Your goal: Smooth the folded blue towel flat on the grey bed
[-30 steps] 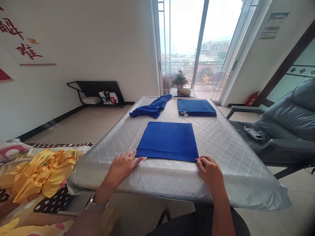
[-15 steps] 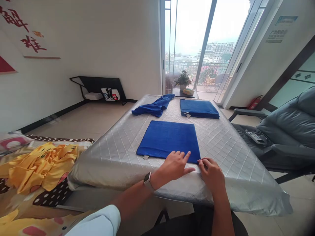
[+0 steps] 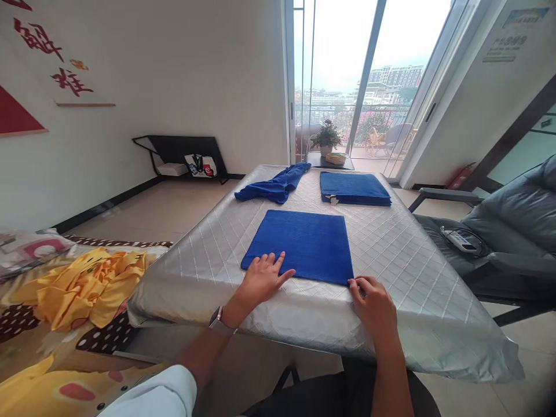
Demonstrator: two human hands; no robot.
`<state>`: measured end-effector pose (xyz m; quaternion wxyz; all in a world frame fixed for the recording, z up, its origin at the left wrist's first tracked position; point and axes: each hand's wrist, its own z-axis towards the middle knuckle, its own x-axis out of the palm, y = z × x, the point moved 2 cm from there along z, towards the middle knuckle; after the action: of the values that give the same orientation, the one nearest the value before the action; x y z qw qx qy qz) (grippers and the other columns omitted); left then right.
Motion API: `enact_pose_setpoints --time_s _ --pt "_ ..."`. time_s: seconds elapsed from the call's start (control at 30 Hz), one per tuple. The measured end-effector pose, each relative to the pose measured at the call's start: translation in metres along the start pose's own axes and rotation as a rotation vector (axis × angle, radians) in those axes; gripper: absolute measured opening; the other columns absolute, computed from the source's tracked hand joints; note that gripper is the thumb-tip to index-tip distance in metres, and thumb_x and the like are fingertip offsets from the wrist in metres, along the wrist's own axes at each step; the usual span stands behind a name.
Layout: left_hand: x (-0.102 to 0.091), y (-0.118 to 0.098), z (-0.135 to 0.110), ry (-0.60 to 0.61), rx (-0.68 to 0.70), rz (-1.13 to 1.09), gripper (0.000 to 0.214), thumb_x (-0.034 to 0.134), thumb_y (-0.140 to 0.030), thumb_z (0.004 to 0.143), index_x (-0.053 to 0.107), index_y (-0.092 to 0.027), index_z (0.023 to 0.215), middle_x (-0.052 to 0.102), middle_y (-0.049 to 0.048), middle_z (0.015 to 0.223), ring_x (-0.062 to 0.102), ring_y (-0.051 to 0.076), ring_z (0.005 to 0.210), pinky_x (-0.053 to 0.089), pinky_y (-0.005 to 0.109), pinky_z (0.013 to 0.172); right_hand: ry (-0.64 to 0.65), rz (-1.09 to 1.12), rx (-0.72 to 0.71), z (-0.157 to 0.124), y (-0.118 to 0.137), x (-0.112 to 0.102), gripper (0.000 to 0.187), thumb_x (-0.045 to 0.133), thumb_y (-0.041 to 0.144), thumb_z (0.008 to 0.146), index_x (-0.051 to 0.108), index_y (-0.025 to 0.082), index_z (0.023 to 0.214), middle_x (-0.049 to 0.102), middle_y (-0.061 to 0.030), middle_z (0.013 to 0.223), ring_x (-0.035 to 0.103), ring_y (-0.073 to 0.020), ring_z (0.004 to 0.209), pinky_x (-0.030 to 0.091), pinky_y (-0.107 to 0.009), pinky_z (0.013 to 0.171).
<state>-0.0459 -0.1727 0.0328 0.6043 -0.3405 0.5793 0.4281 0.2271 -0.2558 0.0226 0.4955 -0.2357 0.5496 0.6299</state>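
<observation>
A folded blue towel lies flat on the silver quilted table cover in front of me. My left hand rests flat and open on the towel's near edge, left of its middle. My right hand is closed in a pinch on the towel's near right corner. Farther back lie a neat stack of folded blue towels at the right and a crumpled blue towel at the left.
A grey reclining chair with a remote on it stands right of the table. A bed with yellow patterned bedding lies at the left. Beyond the table are a small potted plant and glass balcony doors.
My left hand slid along the towel's near edge, first right toward my right hand, then back left to near the middle. My right hand stayed on the near right corner.
</observation>
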Motion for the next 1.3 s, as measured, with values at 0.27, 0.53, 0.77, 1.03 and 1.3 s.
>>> enact_pose_setpoints --time_s 0.27,0.53,0.77,1.03,1.3 --pt "0.007 0.074 -0.023 0.021 -0.184 0.069 0.082 0.011 -0.068 0.098 0.047 -0.012 0.147 0.064 0.0193 0.121 0.059 0.034 0.108 0.046 0.044 0.089 -0.002 0.018 0.009 -0.001 0.001 -0.001 0.036 0.040 0.042 0.097 0.070 0.024 0.090 0.070 -0.0046 0.105 0.063 -0.0216 0.096 0.045 -0.033 0.084" --pt "-0.007 0.055 -0.014 -0.169 -0.191 0.020 0.080 0.013 -0.064 0.100 0.053 -0.009 0.140 0.066 0.0193 0.117 0.059 0.033 0.108 0.046 0.045 0.091 -0.001 0.030 0.012 0.000 -0.001 0.001 0.036 0.040 0.044 0.097 0.069 0.024 0.090 0.070 -0.0045 0.106 0.062 -0.0222 0.097 0.044 -0.034 0.086" --pt "-0.031 -0.068 0.025 -0.218 0.366 -0.215 0.077 0.019 -0.065 0.100 0.046 -0.007 0.144 0.067 0.0161 0.117 0.061 0.026 0.107 0.045 0.037 0.092 -0.004 -0.003 -0.004 0.001 -0.002 0.002 0.036 0.039 0.043 0.097 0.069 0.023 0.092 0.070 -0.0052 0.106 0.062 -0.0220 0.097 0.043 -0.034 0.086" --pt "-0.007 -0.125 0.068 -0.079 0.467 -0.223 0.085 0.010 -0.064 0.100 0.039 0.001 0.147 0.055 0.0256 0.138 0.054 0.032 0.125 0.039 0.040 0.101 -0.008 -0.070 -0.051 0.000 -0.003 0.002 0.033 0.039 0.038 0.097 0.068 0.023 0.097 0.070 -0.0062 0.107 0.063 -0.0223 0.097 0.044 -0.033 0.083" --pt "0.008 -0.058 0.068 0.081 0.238 -0.228 0.091 0.006 -0.070 0.097 0.033 -0.004 0.152 0.042 0.0231 0.152 0.038 0.032 0.142 0.028 0.044 0.111 -0.015 -0.055 -0.033 0.000 -0.003 0.003 0.035 0.038 0.041 0.098 0.067 0.023 0.091 0.070 -0.0052 0.106 0.062 -0.0218 0.096 0.043 -0.033 0.084"
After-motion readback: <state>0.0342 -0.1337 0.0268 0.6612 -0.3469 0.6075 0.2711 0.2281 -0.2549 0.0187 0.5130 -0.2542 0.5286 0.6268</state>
